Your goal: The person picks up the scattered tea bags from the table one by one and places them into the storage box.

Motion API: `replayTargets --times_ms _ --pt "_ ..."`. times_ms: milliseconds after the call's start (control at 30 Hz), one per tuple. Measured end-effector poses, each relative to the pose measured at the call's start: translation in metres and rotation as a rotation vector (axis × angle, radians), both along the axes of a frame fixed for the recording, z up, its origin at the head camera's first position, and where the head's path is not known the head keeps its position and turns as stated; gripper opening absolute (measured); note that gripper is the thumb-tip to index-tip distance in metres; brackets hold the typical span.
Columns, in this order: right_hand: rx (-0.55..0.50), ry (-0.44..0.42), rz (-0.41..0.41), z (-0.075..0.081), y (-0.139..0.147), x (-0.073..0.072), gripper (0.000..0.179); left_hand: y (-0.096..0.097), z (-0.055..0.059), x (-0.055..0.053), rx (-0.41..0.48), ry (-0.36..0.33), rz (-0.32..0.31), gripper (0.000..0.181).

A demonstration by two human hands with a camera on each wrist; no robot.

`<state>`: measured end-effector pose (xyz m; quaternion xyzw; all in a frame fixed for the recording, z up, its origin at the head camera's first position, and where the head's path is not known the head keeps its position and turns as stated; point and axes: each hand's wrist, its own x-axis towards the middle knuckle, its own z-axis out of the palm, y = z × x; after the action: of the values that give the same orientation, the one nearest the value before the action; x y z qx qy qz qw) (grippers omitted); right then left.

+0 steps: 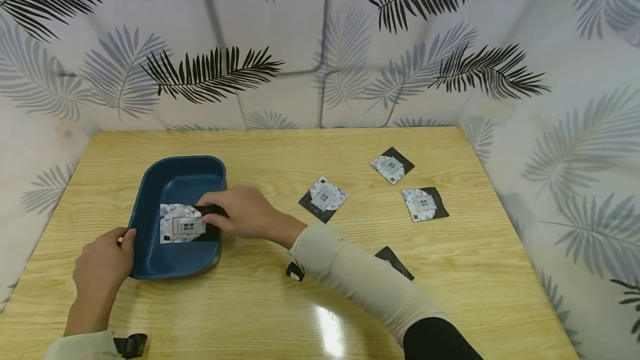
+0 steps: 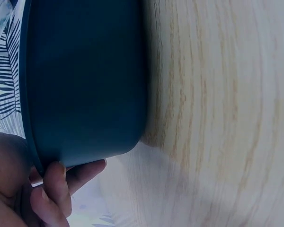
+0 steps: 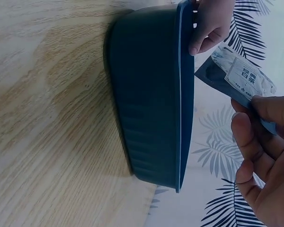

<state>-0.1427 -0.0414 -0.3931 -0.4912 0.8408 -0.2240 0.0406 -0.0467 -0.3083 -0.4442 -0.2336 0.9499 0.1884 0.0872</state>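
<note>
My left hand (image 1: pixel 104 260) grips the near-left rim of a dark blue plastic bin (image 1: pixel 175 264). In the left wrist view its fingers curl about the rim at a corner of the bin (image 2: pixel 85 85). Over the bin's opening, my right hand (image 1: pixel 245 211) pinches a tea sachet (image 1: pixel 181 224), white floral at one end and black at the other. The right wrist view shows this sachet (image 3: pixel 244 75) tilted above the rim, its black end between thumb and fingers.
To the right lie more tea sachets, one nearest the bin (image 1: pixel 324 199), one at the back (image 1: pixel 392 165) and one at the right (image 1: pixel 425 204). Another sachet (image 1: pixel 395 263) is partly hidden by the right sleeve. A leaf-patterned cloth (image 1: pixel 280 26) hangs behind the wooden table (image 1: pixel 280 315).
</note>
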Motion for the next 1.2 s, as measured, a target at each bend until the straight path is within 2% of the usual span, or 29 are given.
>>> replayTargets --times_ms 400,500,733,1000,1200 --pt "0.066 0.004 0.002 -0.006 -0.012 0.004 0.03 0.005 0.002 -0.002 -0.002 0.016 0.007 0.053" --pt "0.099 0.061 0.01 -0.008 -0.015 0.007 0.03 0.006 0.003 -0.001 -0.001 0.031 0.004 0.052" --pt "0.275 0.288 0.021 -0.014 -0.023 0.017 0.036 0.004 -0.002 0.001 -0.006 0.06 -0.004 0.05" --pt "0.326 0.357 0.023 -0.025 -0.033 0.023 0.037 0.001 -0.003 0.002 -0.016 0.034 -0.004 0.052" --pt "0.35 0.348 0.021 -0.031 -0.036 0.025 0.037 0.0 -0.004 0.002 -0.014 0.029 -0.006 0.052"
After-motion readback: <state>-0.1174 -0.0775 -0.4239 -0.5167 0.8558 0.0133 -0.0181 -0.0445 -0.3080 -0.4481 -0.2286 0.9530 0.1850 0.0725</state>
